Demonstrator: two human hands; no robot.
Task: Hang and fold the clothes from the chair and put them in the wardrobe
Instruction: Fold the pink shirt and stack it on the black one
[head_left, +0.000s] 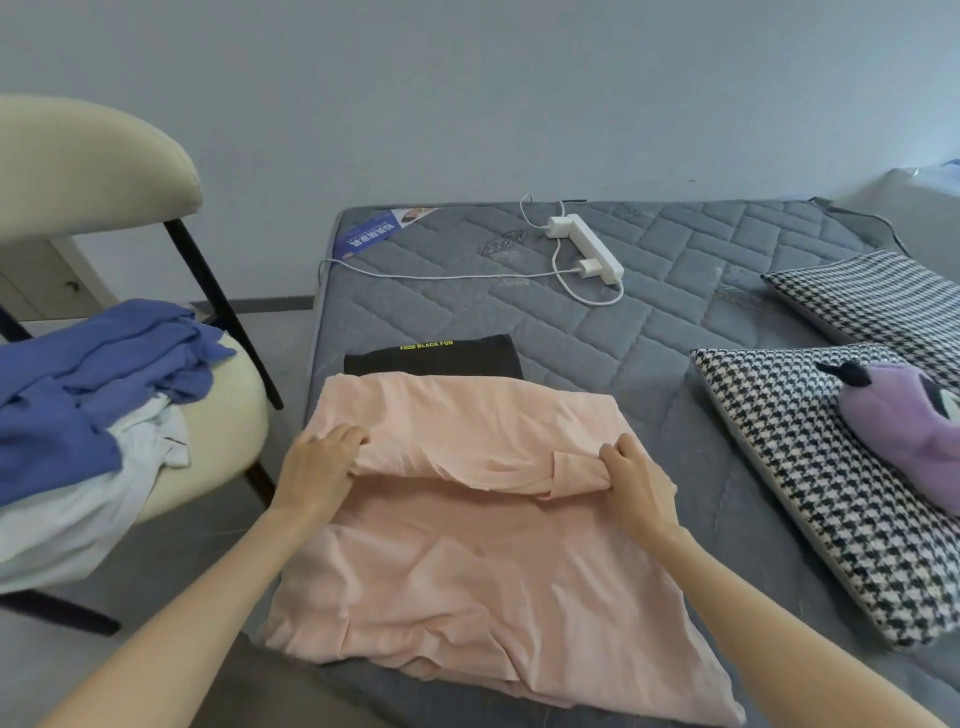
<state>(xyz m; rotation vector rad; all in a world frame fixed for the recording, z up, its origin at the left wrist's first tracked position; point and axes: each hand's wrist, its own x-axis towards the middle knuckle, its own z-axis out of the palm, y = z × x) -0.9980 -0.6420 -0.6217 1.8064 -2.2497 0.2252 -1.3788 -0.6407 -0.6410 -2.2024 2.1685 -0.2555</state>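
Garment (467, 571) on mattress (649, 332), folded shirt (431, 358) behind it, clothes pile (104, 374) on chair (93, 171) left, cushions (779, 467) right, power strip (589, 247) behind

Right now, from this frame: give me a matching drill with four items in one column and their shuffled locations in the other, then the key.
Items
1. pink garment
2. blue garment
3. power strip
4. purple plush toy

Places
A. on the houndstooth cushion
B. piled on the chair seat
C. far end of the mattress
D. held at its fold by the left hand and right hand

Pairs: 1-D, 2-B, 3-C, 4-A
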